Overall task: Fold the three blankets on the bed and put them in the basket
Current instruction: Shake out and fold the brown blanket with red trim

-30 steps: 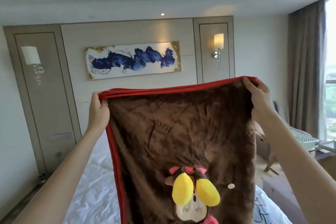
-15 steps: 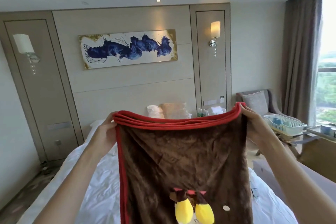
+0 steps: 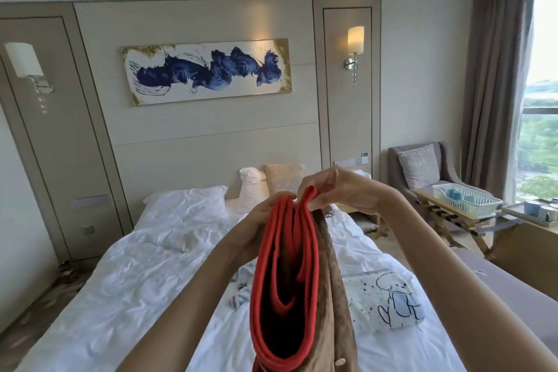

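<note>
A brown plush blanket with a red border [image 3: 327, 287] hangs doubled in front of me over the white bed [image 3: 145, 281]. My left hand [image 3: 265, 220] grips its red edge on the left, and my right hand [image 3: 335, 190] pinches the other red corner. The two hands are almost touching at the top. A white blanket with a blue cartoon drawing [image 3: 389, 302] lies on the bed to the right. A pale patterned cloth [image 3: 241, 290] shows partly behind my left forearm. No basket for the blankets can be made out.
Pillows [image 3: 271, 184] lean on the headboard. An armchair with a cushion [image 3: 422, 172] stands by the window at right. In front of it, a folding stand holds a pale rack with cups [image 3: 465, 199]. A grey bench [image 3: 513, 290] runs along the bed's right side.
My hands came down from head height and swung together, bringing the blanket's two top corners side by side. The blanket went from spread wide to doubled lengthwise.
</note>
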